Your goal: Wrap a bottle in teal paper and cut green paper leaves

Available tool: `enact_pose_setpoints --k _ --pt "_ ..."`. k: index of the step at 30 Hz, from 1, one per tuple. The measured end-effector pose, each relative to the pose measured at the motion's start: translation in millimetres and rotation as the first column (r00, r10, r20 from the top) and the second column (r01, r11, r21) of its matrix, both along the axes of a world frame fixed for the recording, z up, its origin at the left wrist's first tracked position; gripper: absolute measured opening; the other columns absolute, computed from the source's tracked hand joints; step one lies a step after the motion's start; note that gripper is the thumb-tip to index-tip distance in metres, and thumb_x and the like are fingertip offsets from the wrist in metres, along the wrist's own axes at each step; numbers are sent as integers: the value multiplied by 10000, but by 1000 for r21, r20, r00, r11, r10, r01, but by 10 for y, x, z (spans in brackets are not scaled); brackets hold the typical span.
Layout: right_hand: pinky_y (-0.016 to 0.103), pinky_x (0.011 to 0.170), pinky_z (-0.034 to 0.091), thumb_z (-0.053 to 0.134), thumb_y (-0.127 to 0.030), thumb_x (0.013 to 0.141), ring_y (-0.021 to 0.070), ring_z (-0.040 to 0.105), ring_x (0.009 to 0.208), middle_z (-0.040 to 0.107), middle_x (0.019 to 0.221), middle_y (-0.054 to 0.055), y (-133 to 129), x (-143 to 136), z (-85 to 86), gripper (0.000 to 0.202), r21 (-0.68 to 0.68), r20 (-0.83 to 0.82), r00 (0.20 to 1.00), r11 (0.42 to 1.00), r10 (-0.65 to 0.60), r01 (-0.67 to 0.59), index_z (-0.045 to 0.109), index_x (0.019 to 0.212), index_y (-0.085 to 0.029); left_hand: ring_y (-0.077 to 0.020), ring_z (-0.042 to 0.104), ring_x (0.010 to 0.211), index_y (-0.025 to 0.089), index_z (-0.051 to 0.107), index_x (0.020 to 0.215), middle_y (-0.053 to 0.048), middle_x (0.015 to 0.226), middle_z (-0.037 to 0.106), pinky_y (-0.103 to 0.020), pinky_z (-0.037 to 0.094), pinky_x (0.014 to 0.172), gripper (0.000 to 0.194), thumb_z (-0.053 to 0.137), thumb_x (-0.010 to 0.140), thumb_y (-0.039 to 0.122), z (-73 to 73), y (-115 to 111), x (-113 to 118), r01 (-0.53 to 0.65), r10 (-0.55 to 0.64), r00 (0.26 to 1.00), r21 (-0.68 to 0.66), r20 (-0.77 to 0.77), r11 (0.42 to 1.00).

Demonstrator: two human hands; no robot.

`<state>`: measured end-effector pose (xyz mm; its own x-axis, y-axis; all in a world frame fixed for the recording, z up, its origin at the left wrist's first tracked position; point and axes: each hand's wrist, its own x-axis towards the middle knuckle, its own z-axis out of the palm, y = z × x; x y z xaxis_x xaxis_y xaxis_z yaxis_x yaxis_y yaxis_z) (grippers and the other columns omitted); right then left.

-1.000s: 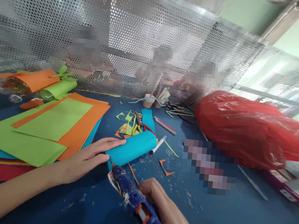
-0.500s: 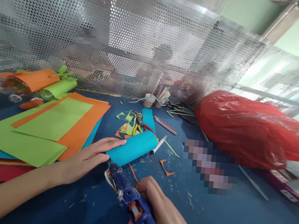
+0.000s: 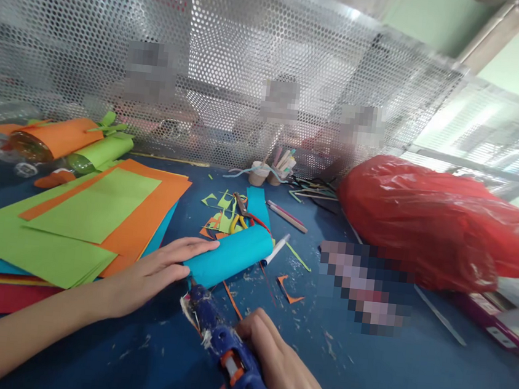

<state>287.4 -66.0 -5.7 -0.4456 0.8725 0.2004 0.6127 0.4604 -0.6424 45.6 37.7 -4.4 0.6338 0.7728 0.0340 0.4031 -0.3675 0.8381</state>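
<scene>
A blue paper roll [image 3: 230, 257] lies slantwise on the table before me. My left hand [image 3: 148, 279] holds its left end, fingers stretched over the top and thumb by the near edge. In my right hand [image 3: 270, 356] is a dark blue glue gun [image 3: 221, 333], gripped from the right with the fingers partly hidden behind it. The gun's nozzle touches or nearly touches the roll's lower left edge, close to my left thumb. A glue stick shows through the gun's body beside an orange part.
Left of the roll lie stacked coloured paper sheets [image 3: 95, 208], with paper-wrapped bottles [image 3: 66, 137] behind. Pliers [image 3: 241, 208] and paper scraps [image 3: 220, 218] sit beyond it. A red plastic bag [image 3: 423, 224] fills the right side. Cups of pens [image 3: 258, 174] stand by the perforated metal screen [image 3: 236, 62].
My right hand and the rear of the glue gun have shifted very slightly left, with the nozzle still at the roll's edge. The left hand and the blue paper roll stay in place.
</scene>
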Motion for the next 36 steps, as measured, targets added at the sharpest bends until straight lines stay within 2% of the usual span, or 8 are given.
enact_pose_setpoints --k 8,17,24,29,32,36 --pt "212 554 450 597 -156 770 125 505 612 510 845 16 23 -43 24 208 -46 -4 1000 999 10 -10 489 939 -210 -212 225 1430 371 386 1421 65 1529 342 -418 167 1179 451 313 977 352 4 -5 -4 1 -1 1000 9 0 1000" --pt "210 558 460 566 -141 786 132 525 627 530 843 20 -41 11 -5 186 43 39 998 998 -44 42 476 928 -221 -216 241 1426 370 395 1417 58 1521 362 -431 187 1175 447 306 979 348 -21 -2 -13 0 -1 1000 40 10 999" --pt "220 578 476 621 -208 784 144 565 664 544 895 37 -16 -37 -4 194 -74 66 998 997 -8 13 503 937 -208 -210 231 1429 368 386 1422 59 1530 344 -438 168 1178 449 303 982 330 -20 4 3 2 -2 1000 16 19 1000" --pt "217 572 465 576 -170 795 142 551 656 529 851 24 -24 -33 -37 176 42 39 998 998 -44 43 487 941 -208 -215 242 1425 349 396 1420 44 1523 360 -445 162 1178 449 306 981 333 -12 4 2 -1 1 1000 19 11 1000" --pt "204 524 437 551 -159 816 118 500 588 515 822 12 -27 -31 -6 124 59 43 998 997 -54 51 464 886 -214 -217 242 1424 346 399 1419 42 1524 359 -446 160 1179 448 310 980 339 -1 2 0 -3 3 1000 21 12 1000" --pt "212 555 453 580 -146 797 130 529 630 517 826 13 -51 -38 103 155 -14 75 996 998 -53 54 472 887 -213 -218 242 1425 351 401 1416 45 1525 359 -444 165 1179 443 309 983 343 9 -1 -1 0 0 1000 21 8 1000"
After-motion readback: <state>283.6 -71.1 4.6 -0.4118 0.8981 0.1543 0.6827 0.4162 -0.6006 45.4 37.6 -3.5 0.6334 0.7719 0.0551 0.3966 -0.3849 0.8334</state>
